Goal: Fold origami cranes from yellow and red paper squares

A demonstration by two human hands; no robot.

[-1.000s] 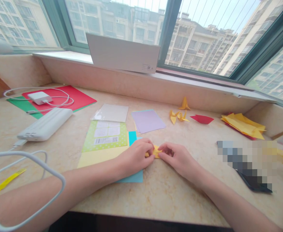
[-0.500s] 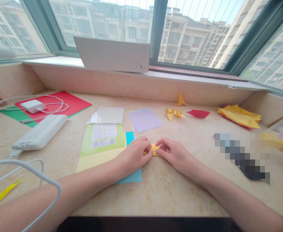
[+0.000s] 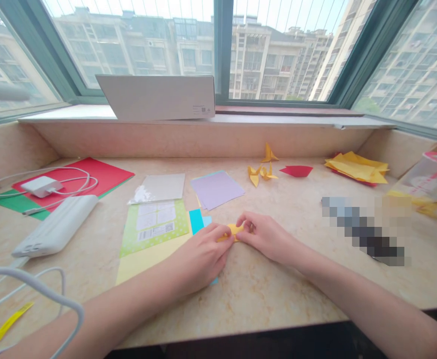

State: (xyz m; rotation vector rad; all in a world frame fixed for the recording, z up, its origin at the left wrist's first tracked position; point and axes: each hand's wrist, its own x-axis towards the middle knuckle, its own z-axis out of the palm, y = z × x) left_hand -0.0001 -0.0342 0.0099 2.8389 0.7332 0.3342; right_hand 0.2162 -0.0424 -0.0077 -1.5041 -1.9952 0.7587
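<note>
A small folded piece of yellow paper [image 3: 234, 229] is pinched between both hands, low over the tabletop; the fingers cover most of it. My left hand [image 3: 205, 257] is closed on its left end, thumb and index finger together. On the right end, my right hand [image 3: 265, 237] grips with curled fingers. Under and beside my left wrist lie a pale yellow sheet [image 3: 143, 262], a bright blue strip [image 3: 196, 221] and a green dotted packet sheet [image 3: 158, 224] with a barcode label. Purple paper squares [image 3: 218, 189] rest just beyond the hands.
Yellow folded paper shapes [image 3: 262, 172] and a red one [image 3: 296, 171] stand at the back. Yellow sheets [image 3: 358, 167] lie right of them. A white power bank [image 3: 56, 224], charger [image 3: 42, 186] and looping cable [image 3: 35, 281] occupy the left. A white box [image 3: 158, 97] leans by the window.
The camera view has tilted and shifted a little. My left hand has turned, its back now flatter over the paper. Both hands keep hold of the yellow paper.
</note>
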